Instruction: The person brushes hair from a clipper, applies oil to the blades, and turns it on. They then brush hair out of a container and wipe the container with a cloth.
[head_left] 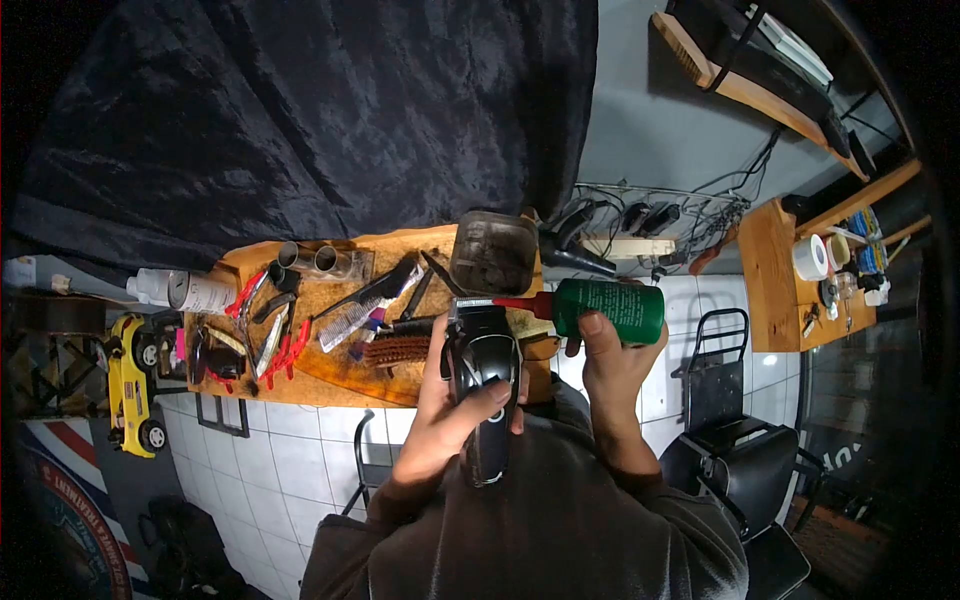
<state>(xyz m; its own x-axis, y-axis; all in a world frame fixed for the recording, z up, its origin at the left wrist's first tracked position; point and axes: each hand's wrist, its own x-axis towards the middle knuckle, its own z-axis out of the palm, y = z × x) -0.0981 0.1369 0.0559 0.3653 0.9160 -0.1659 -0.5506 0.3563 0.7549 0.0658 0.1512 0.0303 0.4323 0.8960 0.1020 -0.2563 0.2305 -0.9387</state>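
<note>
My left hand [445,415] grips a black hair clipper [484,372], its blade end pointing up toward the wooden shelf [335,382]. My right hand [610,360] holds a green bottle [615,307] lying sideways, its red nozzle [520,303] touching the clipper's blade. Both forearms wear dark grey sleeves.
The shelf carries combs [350,320], a brush [397,350], red-handled scissors [280,345], metal cups [315,258] and a dark tub [492,252]. A white spray can [190,290] and a yellow toy car [130,385] sit at left. A black cape hangs above. Black chairs [740,470] stand at right.
</note>
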